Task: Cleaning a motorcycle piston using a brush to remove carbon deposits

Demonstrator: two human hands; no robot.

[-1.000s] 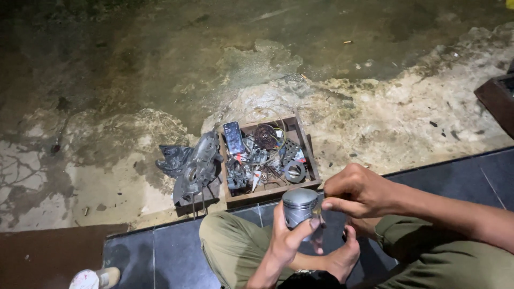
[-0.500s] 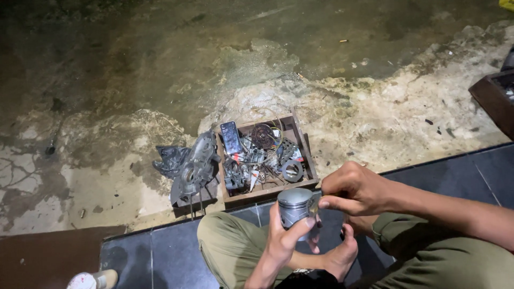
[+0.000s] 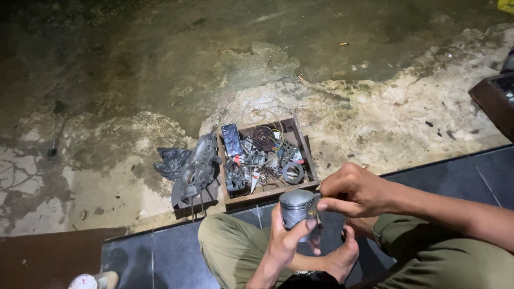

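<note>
The person sits on a dark tiled floor (image 3: 176,257) with the legs folded, and both hands are in front of the body. The left hand (image 3: 286,238) holds a grey metal piston (image 3: 295,207) upright; its fingers (image 3: 306,229) are closed around the lower part, with the thumb lying across the front. The right hand (image 3: 353,190) comes from the right side and touches the piston at its right edge. Its fingers are pinched narrow together there, on something small that I cannot make out. The piston is just above the person's bare foot (image 3: 340,259) and between the knees in olive trousers (image 3: 230,251).

Just behind the piston, on the rough stained ground (image 3: 134,96), stands a shallow wooden box (image 3: 300,134). It is full of small metal parts, and a dark phone (image 3: 232,140) leans in its left back corner. A round black ring (image 3: 293,172) lies in the right front part of the box. Against the left side of the box leans a grey metal engine cover (image 3: 195,166), with a crumpled black plastic bag (image 3: 168,160) just beside it.
</note>
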